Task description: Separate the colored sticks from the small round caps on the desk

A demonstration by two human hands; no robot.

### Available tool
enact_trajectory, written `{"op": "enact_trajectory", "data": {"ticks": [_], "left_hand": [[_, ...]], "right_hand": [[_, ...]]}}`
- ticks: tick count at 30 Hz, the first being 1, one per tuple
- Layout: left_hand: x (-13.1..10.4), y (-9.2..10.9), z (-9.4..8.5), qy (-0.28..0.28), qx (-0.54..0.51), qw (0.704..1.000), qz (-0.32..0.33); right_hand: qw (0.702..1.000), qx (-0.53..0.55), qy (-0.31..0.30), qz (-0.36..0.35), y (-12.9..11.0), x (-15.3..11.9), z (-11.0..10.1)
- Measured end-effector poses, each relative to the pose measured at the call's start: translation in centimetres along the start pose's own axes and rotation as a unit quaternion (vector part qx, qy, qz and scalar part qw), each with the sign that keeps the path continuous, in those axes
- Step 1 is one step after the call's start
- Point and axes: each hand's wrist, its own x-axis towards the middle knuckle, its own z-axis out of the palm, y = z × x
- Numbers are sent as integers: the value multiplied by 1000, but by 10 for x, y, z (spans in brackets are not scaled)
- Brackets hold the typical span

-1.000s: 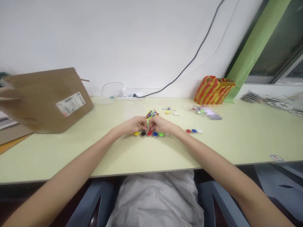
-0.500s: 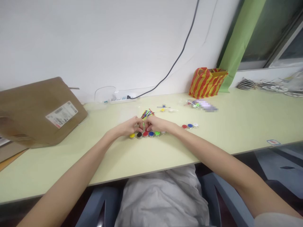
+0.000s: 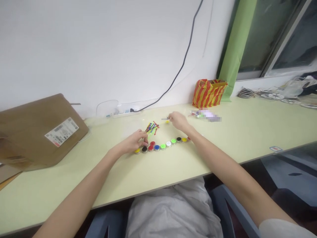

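Small round clear pots with coloured lids stand in a curved row on the table, among them a black-lidded pot, a blue-lidded pot and a white-lidded pot. My left hand is at the row's left end, fingers curled together just behind the black lid; what they hold is hidden. Behind the row lies a pile of thin coloured sticks. Farther back, my right hand has its fingertips closed beside a yellow-lidded piece and a thin blue stick; whatever it pinches is too small to name.
A cardboard box stands at the left. Along the wall are a power strip and a black cable. A striped bag and a plastic packet sit at back right, with stacked discs beyond.
My right hand has left my left hand and moved right and back to the loose pieces. A red lid now shows behind the row. The view has shifted slightly.
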Motion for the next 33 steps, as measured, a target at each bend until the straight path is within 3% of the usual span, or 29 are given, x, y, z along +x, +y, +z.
{"op": "enact_trajectory", "data": {"ticks": [2, 5, 12, 15, 17, 20, 23, 25, 29, 33], "left_hand": [[-2, 3, -1, 1, 3, 1000, 5], [-5, 7, -2, 6, 19, 1000, 11], [-8, 13, -3, 29, 38, 999, 11], [-7, 14, -3, 67, 65, 995, 24], [-6, 14, -2, 99, 95, 990, 36], [-5, 16, -1, 152, 115, 981, 22], [-6, 20, 2, 180, 95, 979, 9], [-6, 23, 4, 182, 80, 980, 3], [-7, 27, 8, 184, 71, 980, 2], [-8, 30, 8, 181, 49, 982, 24]], "right_hand": [[995, -71, 16, 65, 16, 0, 2], [991, -104, -26, 85, 24, 0, 8], [987, -125, -58, 86, 14, -1, 2], [988, -128, -19, 89, 7, -4, -13], [993, -87, 38, 77, -2, -7, -20], [992, 90, 85, -5, -26, -14, -19], [956, 267, 57, -106, -57, -26, -7], [932, 334, 25, -138, -76, -35, 2], [905, 398, -24, -147, -98, -51, 11], [898, 413, -38, -146, -102, -57, 13]]}}
